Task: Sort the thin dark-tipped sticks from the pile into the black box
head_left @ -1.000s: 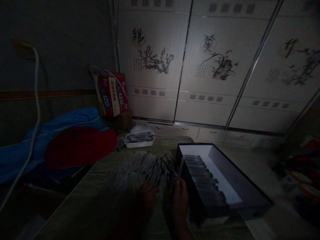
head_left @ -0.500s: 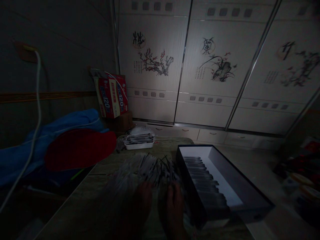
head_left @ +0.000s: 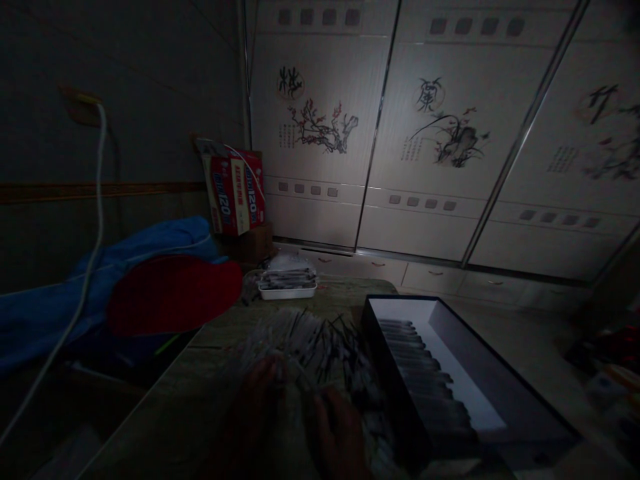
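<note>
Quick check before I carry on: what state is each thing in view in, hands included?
Left hand: curled beside the thin pieces; too dark to confirm a grip.
Right hand: curled; grip likewise unclear.
Thin pieces: loose, scattered on the table.
Dark box: open, partly filled with slim items in a row.
White tray: filled.
Sliding doors: shut.
Drawers: shut.
White cable: hanging slack.
</note>
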A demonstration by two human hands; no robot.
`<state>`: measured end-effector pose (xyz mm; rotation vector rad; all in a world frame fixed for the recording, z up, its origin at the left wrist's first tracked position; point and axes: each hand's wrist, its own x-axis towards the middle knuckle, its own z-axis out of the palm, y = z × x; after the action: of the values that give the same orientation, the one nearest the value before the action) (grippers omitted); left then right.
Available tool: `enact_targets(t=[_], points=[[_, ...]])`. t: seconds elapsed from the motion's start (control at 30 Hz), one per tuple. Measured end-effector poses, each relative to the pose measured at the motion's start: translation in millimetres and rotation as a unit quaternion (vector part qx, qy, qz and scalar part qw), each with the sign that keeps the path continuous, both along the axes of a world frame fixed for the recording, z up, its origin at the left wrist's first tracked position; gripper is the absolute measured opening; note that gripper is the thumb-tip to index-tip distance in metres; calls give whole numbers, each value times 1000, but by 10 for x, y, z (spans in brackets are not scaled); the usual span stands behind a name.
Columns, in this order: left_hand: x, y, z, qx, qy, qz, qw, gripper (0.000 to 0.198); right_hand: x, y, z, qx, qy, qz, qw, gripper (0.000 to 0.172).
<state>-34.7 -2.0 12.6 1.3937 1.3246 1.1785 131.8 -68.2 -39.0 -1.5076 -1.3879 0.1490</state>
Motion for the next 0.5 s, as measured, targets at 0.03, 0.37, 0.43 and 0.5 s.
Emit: enact_targets(t=[0.03,0.37,0.43,0.5], points=[[16,-10,26,-12,1,-6,1000,41,-3,-2,31,-1,-10,5,1000,46],[34,-44,225,-59,-64,-3,996,37,-30,-40,237,-40,-59,56,996,39],[6,-51,199,-46,-35,0,998,39,-34,-36,219,-33,-71,56,995,37],[-32,-55,131,-16,5,14,1000,41,-45,-33,198,-16,-80,56,995,36]])
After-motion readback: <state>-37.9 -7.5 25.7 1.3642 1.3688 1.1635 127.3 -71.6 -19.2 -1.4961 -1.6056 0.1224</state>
